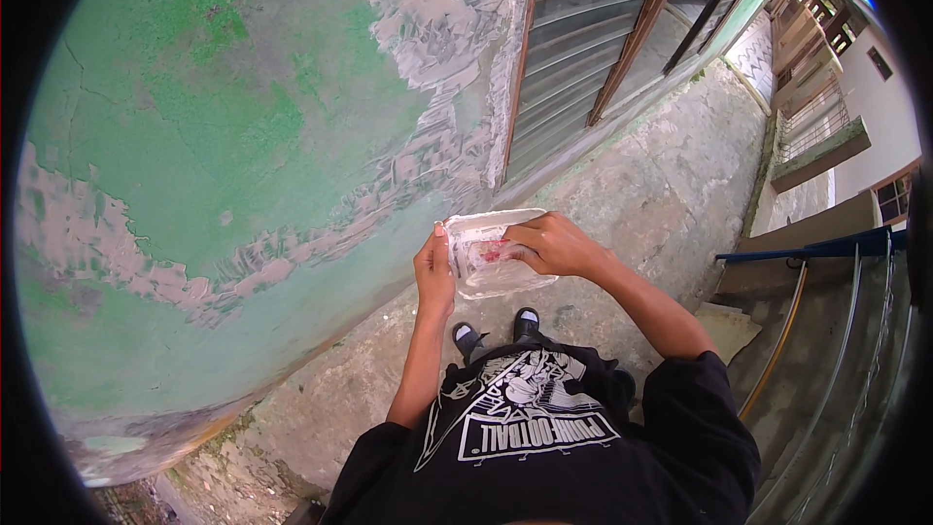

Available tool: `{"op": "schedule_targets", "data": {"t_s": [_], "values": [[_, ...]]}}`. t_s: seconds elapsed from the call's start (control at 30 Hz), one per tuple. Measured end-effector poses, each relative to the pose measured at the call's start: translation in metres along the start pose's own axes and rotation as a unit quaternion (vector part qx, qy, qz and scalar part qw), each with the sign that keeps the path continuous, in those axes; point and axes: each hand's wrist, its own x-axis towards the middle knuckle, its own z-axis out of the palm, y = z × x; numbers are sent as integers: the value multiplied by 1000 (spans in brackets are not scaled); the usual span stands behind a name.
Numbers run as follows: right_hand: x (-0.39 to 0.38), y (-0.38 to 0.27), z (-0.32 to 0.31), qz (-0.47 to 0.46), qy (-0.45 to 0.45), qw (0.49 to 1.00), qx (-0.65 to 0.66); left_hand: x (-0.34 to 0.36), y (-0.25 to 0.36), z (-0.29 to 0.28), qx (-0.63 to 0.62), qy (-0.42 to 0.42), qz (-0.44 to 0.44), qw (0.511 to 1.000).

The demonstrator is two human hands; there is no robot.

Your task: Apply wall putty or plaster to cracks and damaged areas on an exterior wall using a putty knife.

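Note:
My left hand [434, 270] grips the left side of a shallow white plastic container [491, 282], thumb at its rim. Whitish paste coats the container's inside walls. Over its right edge reaches my right hand [554, 245], with its fingers bent together down inside. A red-and-white patch [493, 251] shows by those fingertips; whether it is a tool or part of the container I cannot make out. The green wall [262, 136] on the left carries rough bands of pale filler [432, 24], one running along the window frame.
A louvred glass window [578, 49] with brown wooden frames sits in the wall ahead. Concrete paving [641, 194] runs under my feet and on past the window. On the right are a blue bar [807, 251], thin metal rods and a low wall.

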Motion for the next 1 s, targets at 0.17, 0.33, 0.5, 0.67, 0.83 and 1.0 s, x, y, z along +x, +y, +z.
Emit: {"op": "schedule_targets", "data": {"t_s": [0.17, 0.33, 0.5, 0.67, 0.83, 1.0], "values": [[-3, -3, 13, 4, -45, 999, -28, -1, 0, 1, 2, 2, 2, 1000], [-7, -7, 12, 0, -51, 999, -14, -2, -4, -3, -32, 5, -21, 999], [-10, -7, 6, 29, -55, 998, 22, -1, -5, -3, -28, 5, -25, 999], [-12, -3, -1, 39, -26, 997, 53, 0, -7, -3, -34, 15, -33, 999], [-14, -3, -14, 75, 86, 985, 127, 0, -9, -14, -38, 21, -34, 998], [-8, -19, -17, 268, 332, 898, 107, -5, -12, -27, -23, 85, -8, 996]]}}
